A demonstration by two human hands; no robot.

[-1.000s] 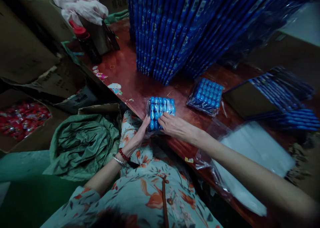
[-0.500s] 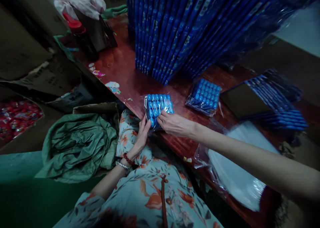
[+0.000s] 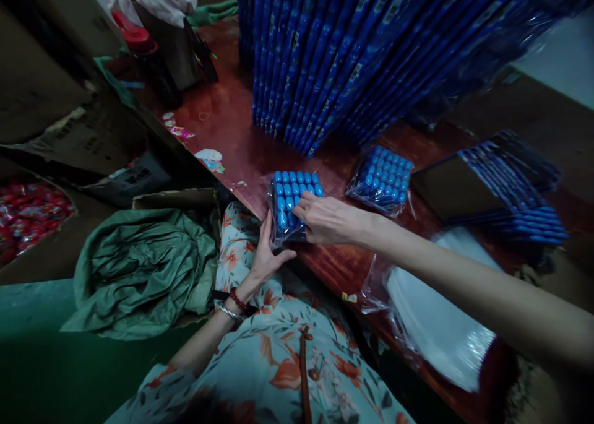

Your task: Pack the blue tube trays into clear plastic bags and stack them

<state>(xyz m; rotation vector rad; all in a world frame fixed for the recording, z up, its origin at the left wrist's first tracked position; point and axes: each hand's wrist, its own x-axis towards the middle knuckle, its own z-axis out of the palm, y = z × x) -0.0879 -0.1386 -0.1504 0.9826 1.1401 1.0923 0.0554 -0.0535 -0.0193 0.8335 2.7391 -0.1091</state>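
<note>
A pack of blue, rounded capsule-like pieces (image 3: 288,192) lies at the table's near edge, set in rows with clear film around its sides. My left hand (image 3: 268,255) is at the pack's near left side, its fingers along the edge and its thumb stretched out, apart from the pack. Over the near right corner, my right hand (image 3: 327,220) has its fingers curled together against the blue pieces. What is between those fingertips is hidden. A second film-wrapped blue pack (image 3: 387,175) sits to the right.
Tall stacks of blue packs (image 3: 315,59) stand at the back. Clear plastic bags (image 3: 440,312) lie at right, near flat blue-edged packs (image 3: 524,195). A red-lidded bottle (image 3: 143,43) stands far left. Green cloth (image 3: 148,269) and a carton of red wrapped items (image 3: 32,216) are at left.
My left thumb has come off the pack and spread outward. My right hand has shifted slightly right and up. The bright film glare over the pack's top is gone.
</note>
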